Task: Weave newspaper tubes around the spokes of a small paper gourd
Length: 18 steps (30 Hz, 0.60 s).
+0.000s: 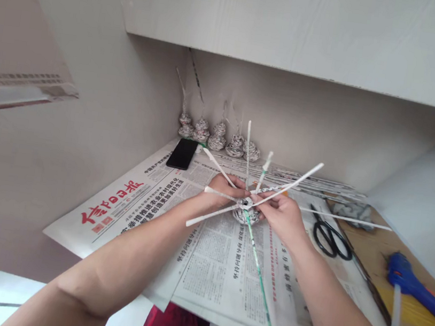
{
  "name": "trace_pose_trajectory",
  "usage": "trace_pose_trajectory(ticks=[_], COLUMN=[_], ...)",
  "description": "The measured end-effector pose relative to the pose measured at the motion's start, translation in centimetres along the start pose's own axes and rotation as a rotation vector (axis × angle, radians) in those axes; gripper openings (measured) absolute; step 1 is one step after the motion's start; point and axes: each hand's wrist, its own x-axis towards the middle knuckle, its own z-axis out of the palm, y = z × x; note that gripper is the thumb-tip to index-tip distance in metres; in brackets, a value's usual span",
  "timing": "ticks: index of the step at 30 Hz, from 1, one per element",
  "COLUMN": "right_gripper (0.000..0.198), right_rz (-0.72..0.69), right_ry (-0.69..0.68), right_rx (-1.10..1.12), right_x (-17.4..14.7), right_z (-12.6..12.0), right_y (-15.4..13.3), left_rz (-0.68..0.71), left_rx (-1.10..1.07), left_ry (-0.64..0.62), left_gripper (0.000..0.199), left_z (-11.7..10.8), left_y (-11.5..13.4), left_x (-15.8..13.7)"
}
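A small round woven piece of rolled newspaper [245, 216] sits between my hands, just over the newspaper sheets. Several white paper rods [300, 177] radiate from its top, and a green-and-white paper rod [259, 269] slants down toward me. My left hand [224, 190] is closed around the far left side of the weave, thumb near the top centre. From the right, my right hand [282, 214] pinches the weave where the rods meet its rim. The fingertips partly hide the top, so I cannot tell which single rod each hand presses.
Several finished gourd-shaped weavings [218, 137] stand along the back wall, beside a black phone [182, 154]. Thin paper rods [299, 181] lie behind my hands. Black-handled scissors [330, 239], a grey lump [354, 213] and a blue glue gun [418, 288] are right. A panel [301, 29] overhangs the back.
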Motion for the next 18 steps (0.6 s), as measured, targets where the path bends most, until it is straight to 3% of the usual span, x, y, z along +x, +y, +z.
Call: trace_pose_trajectory(ticks=[4, 12, 18], right_gripper=[0.030, 0.037, 0.027], right_rz=[-0.002, 0.203, 0.231], right_ry=[0.017, 0.037, -0.046], right_rx=[-0.013, 0.376, 0.406], right_x=[-0.22, -0.21, 0.24], right_z=[0.06, 0.41, -0.01], right_y=[-0.21, -0.72, -0.20], left_rz=[-0.011, -0.007, -0.053], left_rx=[-0.017, -0.096, -0.135], left_ry=[-0.010, -0.050, -0.113], left_gripper=[0.017, 0.017, 0.017], left_z=[0.23, 0.34, 0.23], left_y=[0.04, 0.68, 0.83], left_x=[-0.12, -0.36, -0.15])
